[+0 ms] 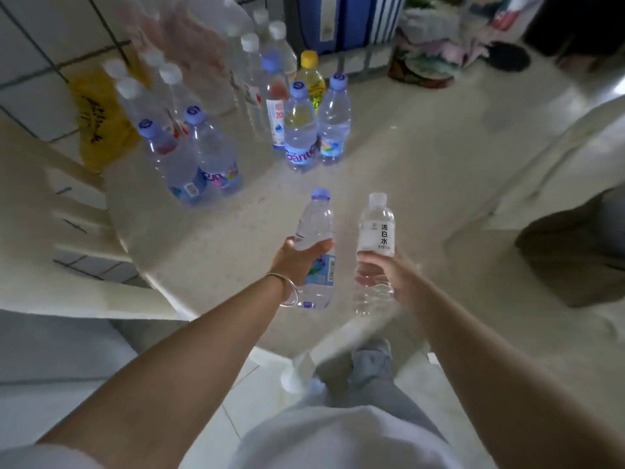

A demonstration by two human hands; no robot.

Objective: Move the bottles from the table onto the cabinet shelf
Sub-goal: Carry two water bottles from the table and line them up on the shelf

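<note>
Blue-capped water bottle (316, 245): clenched mid-body in left hand (297, 262). White-capped bottle (376, 238): right hand (385, 272) gripping below label. Both above bench (422, 184), 6 o'clock of remaining bottles (301, 130). Likely full, heavy; thin, slippery plastic; grip waist.

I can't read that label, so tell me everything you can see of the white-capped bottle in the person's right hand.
The white-capped bottle is small, clear plastic and ribbed low down, with a white label bearing dark characters. It stands nearly upright, above the table's near edge. The right hand grips its lower half; nothing else touches it.
</note>
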